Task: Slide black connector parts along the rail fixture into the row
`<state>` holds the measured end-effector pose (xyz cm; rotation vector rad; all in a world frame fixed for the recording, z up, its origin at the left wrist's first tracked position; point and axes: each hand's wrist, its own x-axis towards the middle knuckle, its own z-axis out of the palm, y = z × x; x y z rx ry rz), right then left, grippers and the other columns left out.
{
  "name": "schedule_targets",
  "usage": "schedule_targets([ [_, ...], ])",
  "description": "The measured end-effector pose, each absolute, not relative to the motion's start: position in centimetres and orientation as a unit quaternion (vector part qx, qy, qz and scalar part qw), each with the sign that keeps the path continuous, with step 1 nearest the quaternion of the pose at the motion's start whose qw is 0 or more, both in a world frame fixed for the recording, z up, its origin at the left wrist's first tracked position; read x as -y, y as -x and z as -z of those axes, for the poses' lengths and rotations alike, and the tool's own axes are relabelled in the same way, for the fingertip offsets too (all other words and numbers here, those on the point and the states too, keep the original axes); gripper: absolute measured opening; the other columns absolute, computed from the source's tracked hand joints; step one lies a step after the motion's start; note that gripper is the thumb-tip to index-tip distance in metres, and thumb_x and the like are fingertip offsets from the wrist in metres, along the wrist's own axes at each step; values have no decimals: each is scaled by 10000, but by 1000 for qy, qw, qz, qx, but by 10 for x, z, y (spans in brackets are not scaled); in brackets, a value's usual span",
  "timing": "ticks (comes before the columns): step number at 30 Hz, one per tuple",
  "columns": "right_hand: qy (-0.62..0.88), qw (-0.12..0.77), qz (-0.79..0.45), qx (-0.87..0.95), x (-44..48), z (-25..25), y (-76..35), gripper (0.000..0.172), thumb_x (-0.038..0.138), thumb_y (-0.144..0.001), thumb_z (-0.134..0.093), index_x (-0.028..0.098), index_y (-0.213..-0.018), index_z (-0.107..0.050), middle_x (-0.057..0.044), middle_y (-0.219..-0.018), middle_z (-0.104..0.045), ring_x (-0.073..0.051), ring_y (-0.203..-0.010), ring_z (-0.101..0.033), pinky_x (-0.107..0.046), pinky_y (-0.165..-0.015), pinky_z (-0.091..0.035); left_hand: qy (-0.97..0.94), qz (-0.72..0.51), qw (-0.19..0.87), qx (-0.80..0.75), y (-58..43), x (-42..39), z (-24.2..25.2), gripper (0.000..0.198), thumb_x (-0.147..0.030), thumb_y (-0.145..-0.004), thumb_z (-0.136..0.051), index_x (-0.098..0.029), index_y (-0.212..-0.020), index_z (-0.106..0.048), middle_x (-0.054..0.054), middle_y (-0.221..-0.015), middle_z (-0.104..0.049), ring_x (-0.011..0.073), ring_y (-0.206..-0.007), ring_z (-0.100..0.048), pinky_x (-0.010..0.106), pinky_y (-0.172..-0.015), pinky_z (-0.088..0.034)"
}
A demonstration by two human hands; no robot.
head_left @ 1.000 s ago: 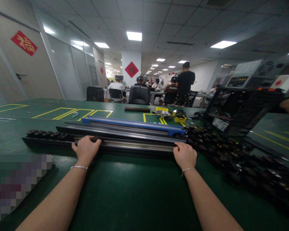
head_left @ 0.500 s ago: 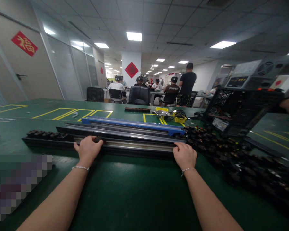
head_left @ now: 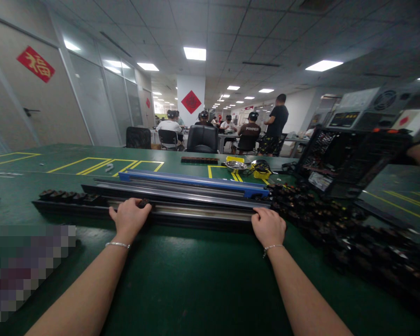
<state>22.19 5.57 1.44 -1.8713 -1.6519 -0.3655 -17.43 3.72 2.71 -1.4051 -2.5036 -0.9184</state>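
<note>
A long black and silver rail (head_left: 196,211) lies across the green table (head_left: 182,280) in front of me. My left hand (head_left: 129,217) rests on its near edge, fingers curled over a small black block (head_left: 143,203) sitting in the rail. A row of the same black blocks (head_left: 70,196) fills the rail's left end. My right hand (head_left: 268,226) grips the rail's right end, fingers bent over the edge.
More rails lie behind, one with a blue strip (head_left: 196,179). A heap of black parts (head_left: 336,219) spreads on the right beside a black crate (head_left: 339,158). A metal bowl (head_left: 235,164) and yellow box (head_left: 262,173) sit further back. People sit and stand at far tables.
My left hand has slid slightly to the right along the rail with the small black block. The right hand stays put. The standing person in the background has stepped right.
</note>
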Motion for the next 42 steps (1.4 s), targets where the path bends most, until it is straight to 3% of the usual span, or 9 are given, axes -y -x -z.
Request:
schedule_targets([
  [24, 709, 310, 133, 619, -56, -14, -221, 343, 230, -774, -420, 228, -978, -697, -29, -1071, -664, -201, -1021, -503, -353, -875, -325, 497, 300, 70, 812, 162, -37, -28, 375, -471, -691, -502, -190, -893, -648, 106, -943, -678, 304, -1020, -562, 522, -1055, -154],
  [34, 705, 309, 143, 621, -55, -14, -221, 335, 213, -765, -431, 229, -963, -701, -33, -1056, -669, -201, -1014, -508, -353, -860, -341, 532, 293, 84, 790, 163, -37, -27, 349, -467, -704, -509, -187, -858, -648, 86, -909, -689, 271, -958, -595, 374, -957, -332],
  [42, 709, 306, 136, 620, -55, -14, -221, 350, 230, -776, -414, 222, -975, -702, -29, -1067, -669, -199, -1034, -512, -347, -874, -332, 547, 304, 68, 777, 163, -38, -24, 357, -498, -722, -508, -202, -868, -645, 73, -923, -694, 264, -977, -591, 407, -1032, -239],
])
